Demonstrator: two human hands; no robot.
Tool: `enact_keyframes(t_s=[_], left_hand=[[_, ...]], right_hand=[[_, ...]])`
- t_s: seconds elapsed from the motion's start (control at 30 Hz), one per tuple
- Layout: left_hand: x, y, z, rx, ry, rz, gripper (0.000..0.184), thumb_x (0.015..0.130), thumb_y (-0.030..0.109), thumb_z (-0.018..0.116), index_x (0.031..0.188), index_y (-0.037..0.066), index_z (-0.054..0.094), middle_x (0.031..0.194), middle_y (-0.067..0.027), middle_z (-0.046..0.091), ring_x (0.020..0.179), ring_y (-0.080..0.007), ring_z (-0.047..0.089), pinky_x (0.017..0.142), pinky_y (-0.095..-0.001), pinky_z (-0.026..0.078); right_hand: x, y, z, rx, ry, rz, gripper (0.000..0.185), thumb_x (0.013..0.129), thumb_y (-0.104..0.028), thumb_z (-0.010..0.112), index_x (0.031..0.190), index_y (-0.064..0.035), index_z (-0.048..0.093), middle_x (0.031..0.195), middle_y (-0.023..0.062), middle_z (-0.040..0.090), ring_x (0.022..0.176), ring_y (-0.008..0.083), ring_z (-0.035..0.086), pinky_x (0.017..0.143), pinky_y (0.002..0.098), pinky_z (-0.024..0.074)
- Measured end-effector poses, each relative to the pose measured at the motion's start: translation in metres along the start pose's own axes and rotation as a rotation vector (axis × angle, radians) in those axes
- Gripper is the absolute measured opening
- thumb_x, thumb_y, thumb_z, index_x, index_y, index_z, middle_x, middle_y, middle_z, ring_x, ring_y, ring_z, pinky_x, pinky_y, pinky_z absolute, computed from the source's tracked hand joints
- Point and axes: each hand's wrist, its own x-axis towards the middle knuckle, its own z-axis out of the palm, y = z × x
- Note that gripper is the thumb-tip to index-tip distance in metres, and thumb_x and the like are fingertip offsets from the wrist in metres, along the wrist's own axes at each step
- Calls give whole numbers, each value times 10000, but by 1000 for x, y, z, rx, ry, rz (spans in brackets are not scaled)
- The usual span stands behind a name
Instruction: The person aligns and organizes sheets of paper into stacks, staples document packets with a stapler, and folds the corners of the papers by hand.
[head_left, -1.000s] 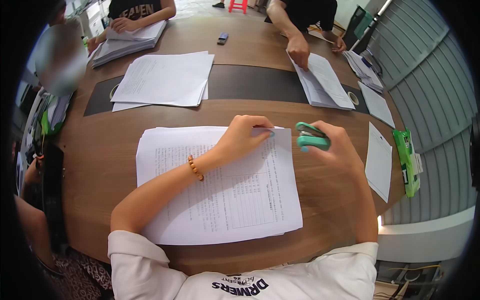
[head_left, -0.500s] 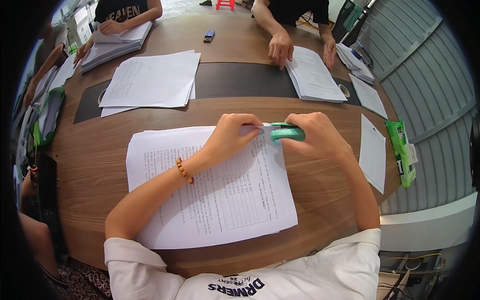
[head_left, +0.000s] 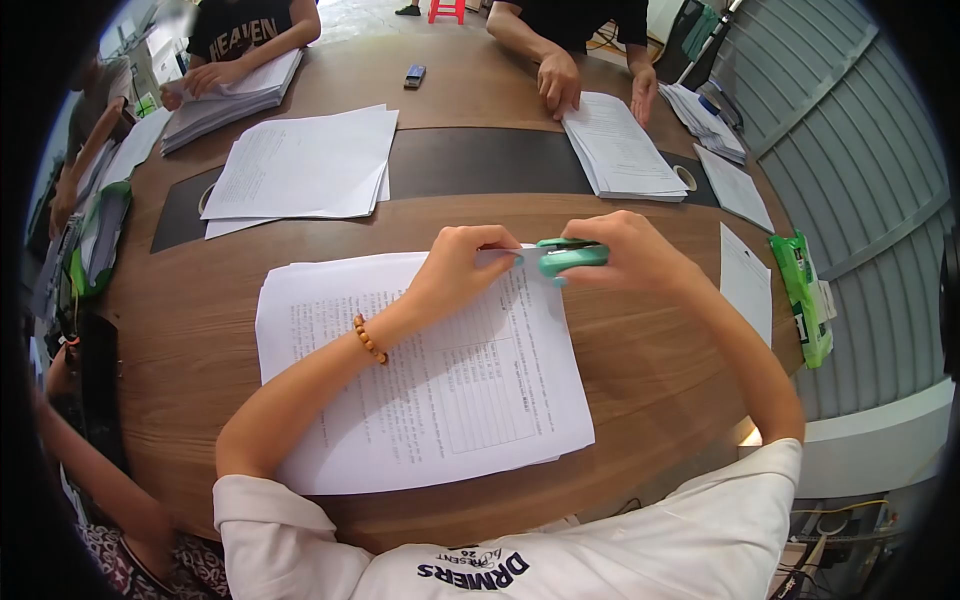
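A stack of printed sheets (head_left: 420, 400) lies before me on the wooden table, text turned sideways. My left hand (head_left: 465, 265) pinches the far right corner of the paper between thumb and fingers, lifting it slightly. In my right hand (head_left: 630, 250) is a green stapler (head_left: 575, 258), gripped with the thumb below and fingers above. Its front end is at the pinched paper corner, close to the left fingertips. Whether its jaws touch the paper I cannot tell.
Across the table are a stack of sheets (head_left: 300, 165), another stack (head_left: 625, 150) under a person's hand, and a small dark blue object (head_left: 415, 76). A person at far left handles a thick pile (head_left: 235, 105). A green packet (head_left: 800, 300) lies at the right edge.
My right elbow has swung outward to the right, and the stapler has tilted a little at the paper corner. My left hand keeps its pinch.
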Motion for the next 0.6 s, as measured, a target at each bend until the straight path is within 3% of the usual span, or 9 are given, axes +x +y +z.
enact_keyframes(t_s=[0.07, 0.1, 0.17, 0.3, 0.37, 0.4, 0.5, 0.6], left_hand=[[-1, -1, 0, 12, -23, 2, 122, 774, 19, 588, 879, -27, 627, 759, -95, 642, 682, -126, 579, 704, -256, 466], [0, 1, -4, 14, -21, 0, 122, 774, 19, 588, 879, -27, 627, 759, -95, 642, 682, -126, 579, 704, -256, 466], [4, 8, -22, 16, -155, 2, 143, 748, 58, 638, 871, -14, 643, 761, -92, 645, 696, -123, 592, 721, -241, 469], [4, 15, -89, 258, -316, -75, 225, 714, 117, 691, 897, -5, 645, 776, -78, 650, 710, -116, 604, 737, -232, 472], [1, 23, -118, 282, -806, -375, 315, 694, 171, 719, 934, -13, 633, 815, -57, 653, 744, -105, 601, 724, -217, 464], [-2, 24, -128, 226, -870, -363, 297, 715, 144, 691, 961, -8, 624, 825, -38, 639, 741, -78, 584, 681, -200, 457], [-13, 39, -169, 269, -656, -217, 259, 734, 142, 664, 943, -10, 644, 748, -31, 632, 683, -67, 580, 594, -175, 458], [-18, 50, -217, 303, -208, -218, 263, 754, 136, 657, 988, 21, 623, 763, -5, 613, 671, -49, 565, 590, -157, 446]], right_hand=[[-13, 6, -6, 424, 39, 230, 281, 763, -308, 659, 854, -48, 606, 569, 50, 509, 510, 102, 497, 456, 270, 374], [-23, 10, -7, 425, 38, 226, 281, 763, -308, 659, 854, -48, 606, 569, 50, 509, 510, 102, 497, 456, 270, 374], [-41, 21, -7, 712, 254, 567, 343, 795, -336, 621, 960, -36, 594, 632, -39, 476, 500, 22, 417, 437, 185, 306], [-84, 28, 15, 896, 474, 632, 390, 849, -392, 548, 958, -20, 585, 625, -47, 451, 481, 17, 376, 401, 171, 247], [-102, 25, 23, 934, 534, 693, 416, 855, -391, 541, 986, 2, 570, 640, -38, 458, 460, 13, 366, 394, 164, 244], [-112, 26, 30, 965, 559, 698, 413, 854, -385, 548, 999, 2, 565, 646, -34, 462, 454, 11, 363, 388, 164, 243], [-133, 38, 44, 1052, 601, 687, 408, 853, -370, 563, 1020, 1, 556, 653, -28, 469, 444, 9, 357, 379, 162, 242], [-143, 41, 51, 1114, 630, 689, 399, 854, -360, 572, 1028, -1, 551, 653, -25, 473, 437, 8, 355, 372, 157, 239]])
